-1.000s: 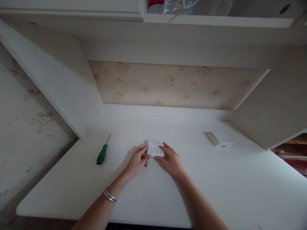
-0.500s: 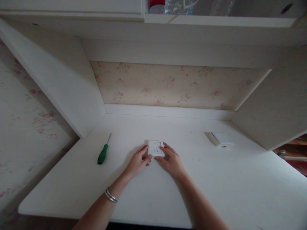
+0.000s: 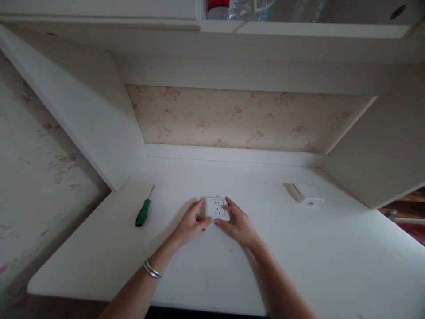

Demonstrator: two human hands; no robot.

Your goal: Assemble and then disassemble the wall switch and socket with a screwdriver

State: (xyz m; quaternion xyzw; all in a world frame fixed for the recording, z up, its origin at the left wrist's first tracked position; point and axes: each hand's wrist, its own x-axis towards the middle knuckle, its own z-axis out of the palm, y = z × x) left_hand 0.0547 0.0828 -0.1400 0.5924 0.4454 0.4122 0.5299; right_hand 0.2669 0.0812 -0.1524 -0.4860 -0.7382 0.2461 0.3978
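Observation:
A white wall socket (image 3: 216, 208) with several dark slots faces up on the white desk, held between my two hands. My left hand (image 3: 191, 222) grips its left side, thumb at the lower edge and fingers near the upper left corner. On the other side, my right hand (image 3: 239, 225) has its thumb at the bottom edge and its fingertips on the right edge and face. The underside of the socket is hidden. To the left lies a screwdriver (image 3: 142, 213) with a green handle, its metal shaft pointing away from me.
Another white box-like fitting (image 3: 307, 193) lies at the right on the desk (image 3: 199, 274). Side panels (image 3: 76, 102) rise left and right, and a shelf (image 3: 299, 29) with plastic items hangs overhead. Floral wallpaper (image 3: 232, 115) covers the back.
The socket has shifted very slightly toward me and to the right, with both hands still around it. The screwdriver and the other fitting stay in place.

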